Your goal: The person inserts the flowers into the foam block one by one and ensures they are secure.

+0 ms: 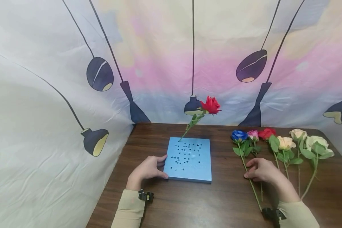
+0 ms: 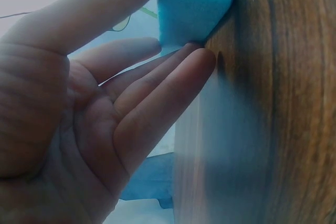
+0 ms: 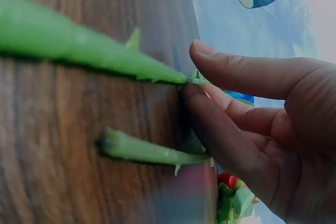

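A blue foam board (image 1: 198, 169) with many holes lies on the table, and a red rose (image 1: 211, 105) stands tilted in its back edge. My left hand (image 1: 146, 169) touches the board's left side near the front corner, thumb and fingers spread and fairly straight; the left wrist view shows them against the foam (image 2: 194, 9). On the right, my right hand (image 1: 262, 171) has its thumb and index finger about the stem of a blue rose (image 1: 239, 136). That stem (image 3: 105, 53) runs between them in the right wrist view, with a second stem (image 3: 147, 149) below.
Beside the blue rose lie a pink rose (image 1: 253, 135), another red rose (image 1: 266, 134), a peach rose (image 1: 286, 143), a cream rose (image 1: 298, 134) and a greenish-white rose (image 1: 316, 142). A printed cloth (image 1: 165, 63) hangs behind the brown table (image 1: 193, 202).
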Tool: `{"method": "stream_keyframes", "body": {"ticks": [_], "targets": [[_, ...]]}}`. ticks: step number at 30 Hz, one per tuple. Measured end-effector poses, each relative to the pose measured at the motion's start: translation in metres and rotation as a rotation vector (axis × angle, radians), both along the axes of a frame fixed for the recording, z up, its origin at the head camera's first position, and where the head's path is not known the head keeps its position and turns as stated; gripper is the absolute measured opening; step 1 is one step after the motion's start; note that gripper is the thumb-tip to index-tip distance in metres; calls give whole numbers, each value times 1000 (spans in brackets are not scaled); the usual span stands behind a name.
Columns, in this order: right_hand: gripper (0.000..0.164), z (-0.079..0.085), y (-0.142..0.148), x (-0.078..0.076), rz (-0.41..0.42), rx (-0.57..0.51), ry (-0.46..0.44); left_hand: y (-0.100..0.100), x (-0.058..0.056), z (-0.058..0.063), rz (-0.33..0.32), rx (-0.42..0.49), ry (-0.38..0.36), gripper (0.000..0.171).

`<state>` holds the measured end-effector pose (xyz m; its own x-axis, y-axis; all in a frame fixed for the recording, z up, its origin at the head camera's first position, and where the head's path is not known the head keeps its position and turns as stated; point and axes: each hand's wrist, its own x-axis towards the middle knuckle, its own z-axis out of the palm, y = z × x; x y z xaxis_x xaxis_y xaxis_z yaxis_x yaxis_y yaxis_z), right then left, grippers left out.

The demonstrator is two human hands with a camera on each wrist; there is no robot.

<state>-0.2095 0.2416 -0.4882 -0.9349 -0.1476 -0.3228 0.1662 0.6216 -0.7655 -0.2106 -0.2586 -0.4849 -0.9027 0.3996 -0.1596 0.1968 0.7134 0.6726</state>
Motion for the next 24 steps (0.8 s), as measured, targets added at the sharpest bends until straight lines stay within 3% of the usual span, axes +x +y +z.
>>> {"method": "stream_keyframes", "body": {"ticks": [24], "targets": [[34,-2,-8,-1,-19,68,-5,0,0,-1,10,0,-8,101]]}}
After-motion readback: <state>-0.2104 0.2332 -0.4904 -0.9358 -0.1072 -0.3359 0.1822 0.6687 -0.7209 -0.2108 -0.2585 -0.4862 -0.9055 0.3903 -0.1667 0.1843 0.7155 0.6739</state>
